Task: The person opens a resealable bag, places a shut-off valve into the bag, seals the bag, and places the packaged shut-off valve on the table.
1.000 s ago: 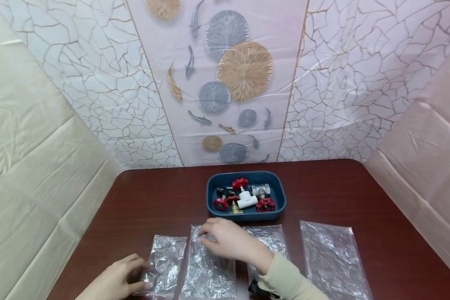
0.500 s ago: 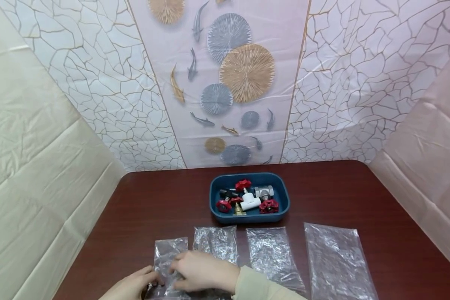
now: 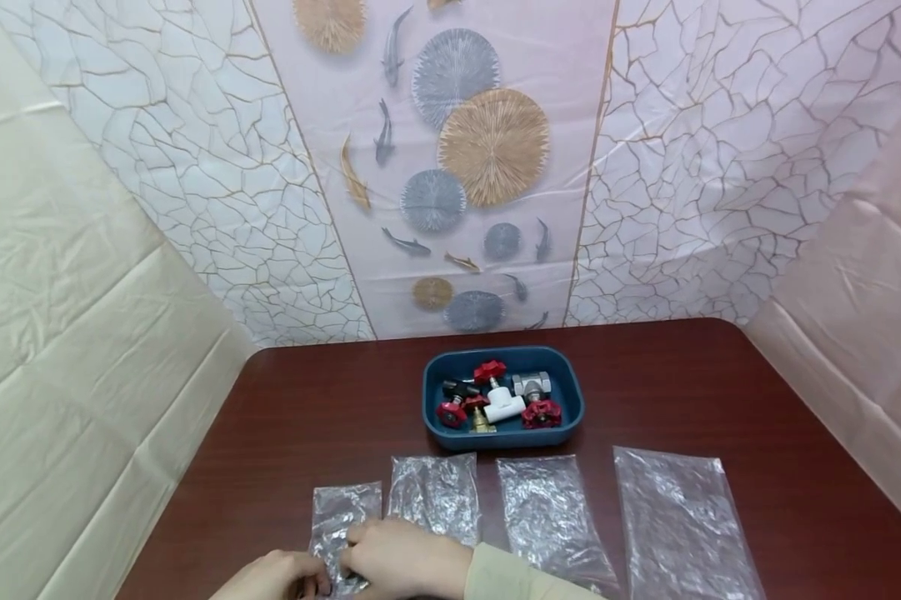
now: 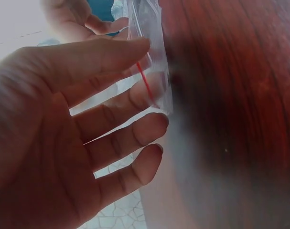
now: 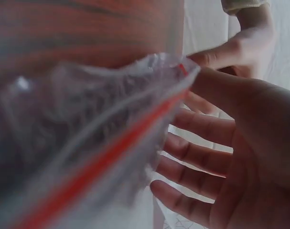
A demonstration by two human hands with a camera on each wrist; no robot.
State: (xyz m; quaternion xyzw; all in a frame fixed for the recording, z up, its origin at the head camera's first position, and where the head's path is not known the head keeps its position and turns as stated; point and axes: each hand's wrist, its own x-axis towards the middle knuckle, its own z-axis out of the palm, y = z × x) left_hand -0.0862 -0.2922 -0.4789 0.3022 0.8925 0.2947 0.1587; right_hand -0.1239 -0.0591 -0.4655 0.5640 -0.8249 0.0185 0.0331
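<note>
The leftmost clear zip-lock bag lies at the table's near side, its lower end hidden by both hands. My left hand pinches the bag's mouth between thumb and forefinger; the red zip line crosses beneath the thumb tip. From the other side my right hand pinches a corner of the same mouth, beside the red zip strip. In both wrist views the remaining fingers are spread and loosely bent. The mouth appears partly parted in the right wrist view.
Behind the bags stands a blue tray of valves, with a white tee valve among several with red handwheels. Three more clear bags lie in a row to the right: one bag, another bag and a larger bag.
My right hand has moved left and toward me, from the second bag to the leftmost one. The left hand has shifted slightly right and nearer, and both now meet at the bag's mouth.
</note>
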